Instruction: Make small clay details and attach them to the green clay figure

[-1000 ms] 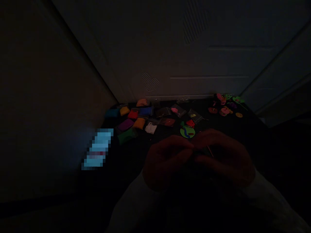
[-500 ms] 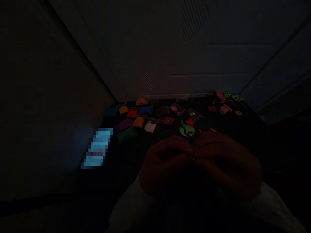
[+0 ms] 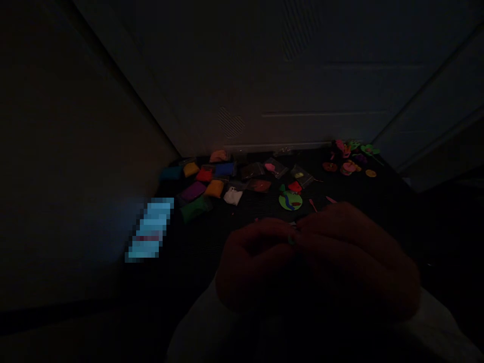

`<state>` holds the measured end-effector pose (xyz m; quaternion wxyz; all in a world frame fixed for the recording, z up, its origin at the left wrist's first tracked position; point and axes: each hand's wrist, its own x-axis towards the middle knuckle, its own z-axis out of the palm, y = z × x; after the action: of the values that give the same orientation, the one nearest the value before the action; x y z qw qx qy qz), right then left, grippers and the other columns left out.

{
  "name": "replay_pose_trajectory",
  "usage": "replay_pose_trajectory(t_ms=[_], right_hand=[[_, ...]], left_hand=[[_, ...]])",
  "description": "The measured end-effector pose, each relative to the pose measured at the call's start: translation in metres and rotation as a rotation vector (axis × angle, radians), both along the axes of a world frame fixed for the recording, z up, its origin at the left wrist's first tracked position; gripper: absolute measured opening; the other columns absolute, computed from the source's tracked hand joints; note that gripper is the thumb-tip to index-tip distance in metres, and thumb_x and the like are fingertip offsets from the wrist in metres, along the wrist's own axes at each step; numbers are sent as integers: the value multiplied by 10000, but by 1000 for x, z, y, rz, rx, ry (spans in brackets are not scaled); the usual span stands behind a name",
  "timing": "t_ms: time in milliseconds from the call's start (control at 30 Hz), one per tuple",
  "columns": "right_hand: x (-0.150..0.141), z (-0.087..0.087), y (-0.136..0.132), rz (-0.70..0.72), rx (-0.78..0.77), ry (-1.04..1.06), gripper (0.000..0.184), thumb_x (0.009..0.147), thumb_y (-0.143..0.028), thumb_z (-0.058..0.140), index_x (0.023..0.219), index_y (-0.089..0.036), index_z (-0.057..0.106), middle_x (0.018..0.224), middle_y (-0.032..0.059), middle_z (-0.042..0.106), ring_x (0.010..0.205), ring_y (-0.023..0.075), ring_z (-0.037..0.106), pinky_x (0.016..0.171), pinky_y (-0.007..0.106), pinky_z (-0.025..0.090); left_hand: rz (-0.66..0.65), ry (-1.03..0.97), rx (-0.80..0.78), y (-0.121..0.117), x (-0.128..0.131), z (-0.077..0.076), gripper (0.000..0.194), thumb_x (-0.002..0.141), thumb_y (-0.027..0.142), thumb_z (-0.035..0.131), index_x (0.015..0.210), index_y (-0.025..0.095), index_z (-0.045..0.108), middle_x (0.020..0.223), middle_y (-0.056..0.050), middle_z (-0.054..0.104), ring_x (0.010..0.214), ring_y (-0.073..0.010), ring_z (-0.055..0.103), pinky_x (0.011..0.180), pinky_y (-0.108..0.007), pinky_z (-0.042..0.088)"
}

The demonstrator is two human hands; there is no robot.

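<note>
In the dim light my left hand (image 3: 253, 257) and my right hand (image 3: 355, 257) meet above the dark table, fingertips pinched together. Between them shows a small green piece of modelling clay (image 3: 291, 239), mostly hidden by the fingers. Just beyond the hands lies a green clay disc (image 3: 285, 200) with a blue wavy strip and small red and brown parts on it. A red clay piece (image 3: 295, 187) touches its far edge. To the disc's right lie two pink tools, a thin one (image 3: 313, 204) and a flat pointed one (image 3: 331, 199), near my right hand.
Bags of coloured clay, among them a green one (image 3: 194, 209) and a white one (image 3: 233, 195), spread over the table's left and back. Finished-looking clay figures (image 3: 348, 168) cluster at the back right. A lit, blurred screen (image 3: 151, 229) is at the left edge. A pale panel (image 3: 242, 75) rises behind.
Both hands have shifted slightly, still pinched together; my right hand has turned, its fingers closing nearer together. The green piece sits a little further left and higher. The table things are otherwise unchanged.
</note>
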<state>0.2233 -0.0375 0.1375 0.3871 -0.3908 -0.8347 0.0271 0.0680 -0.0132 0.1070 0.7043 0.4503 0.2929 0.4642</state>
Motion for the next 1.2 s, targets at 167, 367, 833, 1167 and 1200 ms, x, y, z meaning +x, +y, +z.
replay_pose_trajectory(t_ms=[167, 367, 833, 1167, 1200], right_hand=[[-2, 3, 0, -28, 34, -39, 244, 729, -170, 537, 968, -218, 553, 895, 16, 605, 835, 147, 549, 700, 290, 460], [-1, -1, 2, 10, 76, -113, 264, 743, -168, 519, 1005, -191, 543, 916, 45, 603, 848, 152, 544, 702, 303, 451], [-5, -2, 7, -29, 105, -146, 262, 732, -137, 521, 983, -202, 553, 862, 28, 612, 782, 136, 549, 672, 298, 432], [-8, -9, 14, -37, 134, -183, 265, 739, -146, 518, 1002, -179, 535, 881, 42, 615, 794, 140, 545, 661, 303, 404], [-8, -9, 14, -42, 137, -183, 264, 741, -147, 517, 1001, -183, 534, 881, 39, 616, 791, 138, 544, 662, 302, 402]], left_hand=[[54, 57, 39, 2, -1, -2, 76, 608, 191, 646, 674, 225, 658, 760, 22, 642, 741, -118, 590, 670, -198, 482], [79, 73, 37, 3, -2, -7, 82, 614, 184, 641, 684, 224, 657, 755, 24, 636, 740, -107, 582, 673, -187, 472], [152, 78, -142, 4, 2, -10, 145, 572, 268, 658, 686, 181, 641, 718, 4, 636, 661, -122, 570, 599, -223, 456], [191, 113, -226, 8, 2, -10, 141, 588, 251, 640, 694, 157, 635, 686, 7, 633, 647, -113, 562, 605, -215, 440], [197, 118, -230, 8, 1, -10, 139, 594, 250, 636, 697, 157, 633, 690, 7, 633, 651, -114, 563, 608, -217, 440]])
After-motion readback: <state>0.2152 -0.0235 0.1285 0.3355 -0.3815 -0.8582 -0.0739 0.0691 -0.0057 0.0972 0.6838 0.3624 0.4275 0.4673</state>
